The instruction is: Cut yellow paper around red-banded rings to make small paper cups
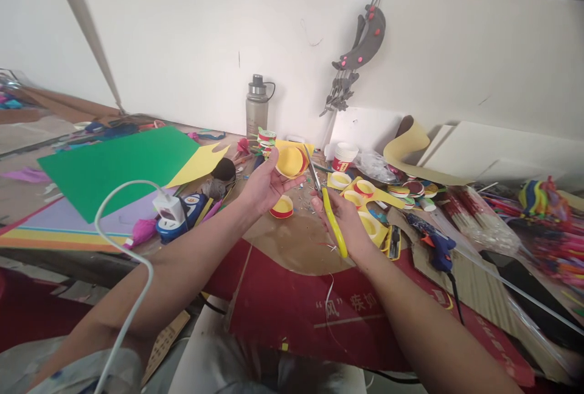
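My left hand [263, 187] is raised above the table, its fingers pinching a yellow foam ring [291, 160] with a red edge. My right hand [345, 221] is closed round yellow-handled scissors [329, 214], whose metal blades point up toward the ring and lie just right of it. Below the two hands a yellow and red foam cup [282, 207] rests on the cardboard.
Green [119, 166], yellow and purple foam sheets lie at the left. A white charger and cable [168, 205] sit by a blue power strip. Behind stand a water bottle [257, 106] and a small tub [343, 156]. A blue glue gun [433, 243] and foam rings clutter the right.
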Demonstrator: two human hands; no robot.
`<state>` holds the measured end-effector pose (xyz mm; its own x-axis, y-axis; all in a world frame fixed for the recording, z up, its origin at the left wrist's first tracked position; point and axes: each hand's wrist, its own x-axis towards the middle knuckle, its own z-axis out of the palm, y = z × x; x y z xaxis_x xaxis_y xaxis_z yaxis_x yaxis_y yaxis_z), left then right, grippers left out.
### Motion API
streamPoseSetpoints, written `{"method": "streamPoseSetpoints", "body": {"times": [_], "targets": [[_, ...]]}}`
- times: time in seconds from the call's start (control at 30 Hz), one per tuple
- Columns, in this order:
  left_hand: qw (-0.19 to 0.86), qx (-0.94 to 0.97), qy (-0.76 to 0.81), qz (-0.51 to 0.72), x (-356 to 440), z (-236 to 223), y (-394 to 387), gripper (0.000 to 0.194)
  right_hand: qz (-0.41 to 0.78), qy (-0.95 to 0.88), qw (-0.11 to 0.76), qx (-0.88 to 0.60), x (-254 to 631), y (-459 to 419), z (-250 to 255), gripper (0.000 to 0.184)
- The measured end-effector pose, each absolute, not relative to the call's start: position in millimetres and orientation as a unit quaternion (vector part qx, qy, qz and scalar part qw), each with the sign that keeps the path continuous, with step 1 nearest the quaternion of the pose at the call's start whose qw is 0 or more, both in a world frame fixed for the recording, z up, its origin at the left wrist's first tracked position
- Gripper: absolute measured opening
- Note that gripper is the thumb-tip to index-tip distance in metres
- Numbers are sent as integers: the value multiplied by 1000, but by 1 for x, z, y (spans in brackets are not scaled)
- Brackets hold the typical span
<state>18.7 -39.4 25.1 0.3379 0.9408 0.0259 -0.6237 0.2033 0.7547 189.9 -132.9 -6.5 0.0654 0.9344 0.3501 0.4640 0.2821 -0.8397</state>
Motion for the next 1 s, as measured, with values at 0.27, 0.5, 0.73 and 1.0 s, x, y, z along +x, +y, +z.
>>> {"method": "streamPoseSetpoints", "body": {"times": [0.27, 0.5, 0.73, 1.0], "targets": [[745, 345, 217, 529, 18, 26, -39, 36, 199, -659, 474, -549, 190, -134, -3, 47], [740, 346, 226, 531, 16, 25, -37, 45, 183, -665, 468, -552, 190, -135, -2, 47], [742, 344, 234, 525, 12, 28, -32, 41, 180, -672, 464, -548, 189, -134, -1, 49], [764, 333, 223, 505, 10, 33, -34, 48, 245, -658, 475, -530, 185, -137, -1, 43]]}}
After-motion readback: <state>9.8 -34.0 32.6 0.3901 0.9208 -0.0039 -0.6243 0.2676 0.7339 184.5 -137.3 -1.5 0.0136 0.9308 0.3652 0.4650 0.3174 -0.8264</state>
